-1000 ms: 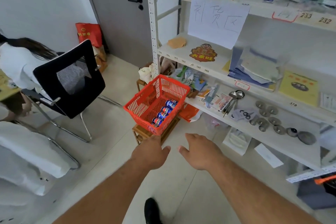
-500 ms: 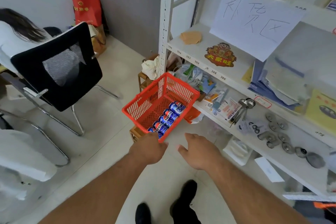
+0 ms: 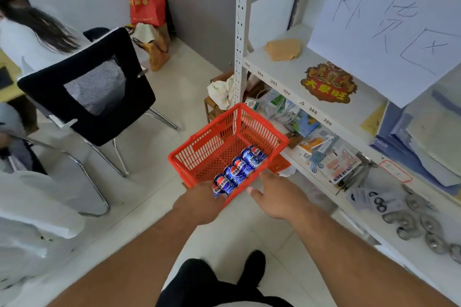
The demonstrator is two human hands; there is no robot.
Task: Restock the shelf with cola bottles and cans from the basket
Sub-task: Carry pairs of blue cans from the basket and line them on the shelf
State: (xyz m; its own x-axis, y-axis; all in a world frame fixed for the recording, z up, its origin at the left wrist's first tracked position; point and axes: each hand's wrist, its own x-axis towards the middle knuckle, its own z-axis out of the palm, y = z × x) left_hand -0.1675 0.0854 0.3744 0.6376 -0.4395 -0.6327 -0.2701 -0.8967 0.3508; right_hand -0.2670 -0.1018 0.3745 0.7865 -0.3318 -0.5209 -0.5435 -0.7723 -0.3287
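A red plastic basket (image 3: 199,143) stands on the floor side of a white metal shelf (image 3: 287,71). Several blue cola cans (image 3: 239,167) lie in a row along the basket's right wall. My left hand (image 3: 197,203) is at the basket's near rim, against the nearest can (image 3: 222,185); its fingers are hidden, so its grip is unclear. My right hand (image 3: 277,198) hovers just right of the basket's near corner, fingers spread and holding nothing. No bottles are visible.
A black office chair (image 3: 94,87) and a seated person (image 3: 30,25) are to the left. A low wooden stool (image 3: 212,113) stands behind the basket. The shelves hold packets (image 3: 331,162), metal pieces (image 3: 411,219), folders and a handwritten paper sign (image 3: 386,20).
I have come closer to the basket and look further down. Both hands moved forward: the left from short of the basket to its near rim and nearest can, the right to its corner.
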